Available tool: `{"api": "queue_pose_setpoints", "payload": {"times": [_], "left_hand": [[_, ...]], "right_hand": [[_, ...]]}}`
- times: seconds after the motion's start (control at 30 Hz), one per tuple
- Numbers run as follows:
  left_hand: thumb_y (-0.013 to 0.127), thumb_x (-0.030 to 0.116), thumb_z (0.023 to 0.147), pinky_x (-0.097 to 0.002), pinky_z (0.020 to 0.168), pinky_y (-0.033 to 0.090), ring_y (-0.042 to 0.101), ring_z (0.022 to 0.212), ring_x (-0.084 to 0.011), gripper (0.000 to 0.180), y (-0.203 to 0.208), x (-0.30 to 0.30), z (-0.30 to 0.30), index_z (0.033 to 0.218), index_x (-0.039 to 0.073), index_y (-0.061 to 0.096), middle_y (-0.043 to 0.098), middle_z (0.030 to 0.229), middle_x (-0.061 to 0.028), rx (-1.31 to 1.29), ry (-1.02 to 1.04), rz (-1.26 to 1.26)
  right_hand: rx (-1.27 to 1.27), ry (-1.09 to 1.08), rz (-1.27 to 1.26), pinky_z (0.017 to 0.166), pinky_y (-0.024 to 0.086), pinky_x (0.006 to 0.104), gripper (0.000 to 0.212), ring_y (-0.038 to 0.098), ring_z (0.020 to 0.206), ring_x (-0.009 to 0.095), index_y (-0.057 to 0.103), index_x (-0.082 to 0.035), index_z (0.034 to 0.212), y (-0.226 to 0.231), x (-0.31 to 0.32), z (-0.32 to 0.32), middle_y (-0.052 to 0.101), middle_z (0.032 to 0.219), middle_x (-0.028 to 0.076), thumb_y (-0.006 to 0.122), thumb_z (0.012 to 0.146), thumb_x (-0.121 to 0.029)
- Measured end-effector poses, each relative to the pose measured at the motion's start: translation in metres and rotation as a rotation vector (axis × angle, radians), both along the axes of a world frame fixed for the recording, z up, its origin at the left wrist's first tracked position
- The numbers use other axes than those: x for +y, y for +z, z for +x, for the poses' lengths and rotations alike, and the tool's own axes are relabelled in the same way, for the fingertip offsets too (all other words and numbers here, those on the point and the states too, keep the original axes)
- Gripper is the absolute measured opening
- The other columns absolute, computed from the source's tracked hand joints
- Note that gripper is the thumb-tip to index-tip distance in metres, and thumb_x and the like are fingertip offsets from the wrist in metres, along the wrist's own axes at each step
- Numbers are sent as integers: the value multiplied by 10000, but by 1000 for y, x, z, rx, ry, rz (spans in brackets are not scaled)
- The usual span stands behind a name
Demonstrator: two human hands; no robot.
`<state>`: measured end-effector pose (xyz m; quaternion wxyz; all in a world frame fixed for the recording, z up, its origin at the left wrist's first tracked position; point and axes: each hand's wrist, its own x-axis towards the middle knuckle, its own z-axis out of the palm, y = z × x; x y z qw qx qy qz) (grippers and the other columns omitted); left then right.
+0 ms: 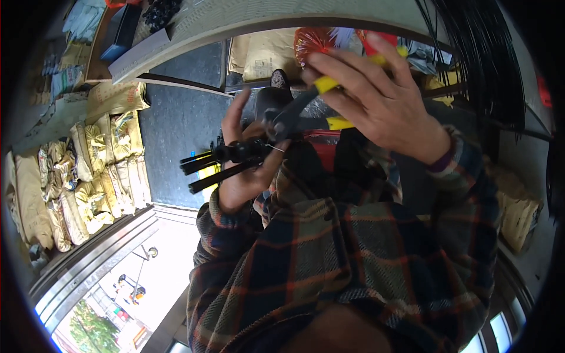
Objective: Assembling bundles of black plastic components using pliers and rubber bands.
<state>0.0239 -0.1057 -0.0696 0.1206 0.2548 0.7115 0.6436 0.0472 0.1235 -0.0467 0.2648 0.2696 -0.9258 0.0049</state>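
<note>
My left hand (244, 187) is closed around a bundle of black rods (241, 152) that meet at a dark hub, their free ends pointing left. Its index finger stretches upward. A thin, pale wire (275, 147) shows at the hub's right end. In my right hand (382, 109) is a pair of pliers (291, 117) with dark jaws and yellow-and-black handles, the handles spread apart. The jaws are right by the hub and the left fingers; whether they grip the wire, I cannot tell. Motion blurs the right fingertips slightly.
A worktop edge (265, 20) curves across the far side. Long, thin black rods (488, 65) hang at far right. Brown paper-wrapped packages (94, 170) are stacked on the left, beside a dark floor (170, 129). A bright doorway (129, 276) lies lower left. Red plastic packaging (312, 44) sits beneath the worktop.
</note>
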Motion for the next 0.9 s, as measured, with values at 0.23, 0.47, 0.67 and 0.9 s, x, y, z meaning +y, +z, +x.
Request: {"api": "queue_pose_setpoints", "payload": {"times": [0.23,0.47,0.67,0.9], "left_hand": [[552,-102,766,-364,799,504,619,857,-248,880,11,-3,-5,1384,101,-42,538,1070,-194,-105,-96,27],[523,-85,765,-229,687,459,593,716,-120,848,10,-3,-1,1376,36,-54,618,781,-105,42,-29,-45],[558,-78,744,-200,654,436,556,666,-91,857,10,4,1,1386,33,1,597,734,-62,18,73,-146],[720,447,661,-318,708,459,565,763,-199,813,0,-19,-9,1247,-11,390,594,852,-153,-21,-363,-58]], "right_hand": [[436,-143,194,1094,136,441,425,310,1227,47,475,-333,1212,-14,-5,-12,337,1294,-140,542,797,-388],[300,-102,-61,1084,108,487,314,350,1221,119,553,-204,1111,-25,-20,11,381,1291,-83,550,815,-307],[68,-172,-360,980,296,447,232,470,1086,194,573,-81,976,-40,-29,35,478,1172,40,610,779,-196],[-899,432,-452,628,506,313,462,597,793,223,457,6,992,2,25,33,540,1047,117,667,745,-323]]}}
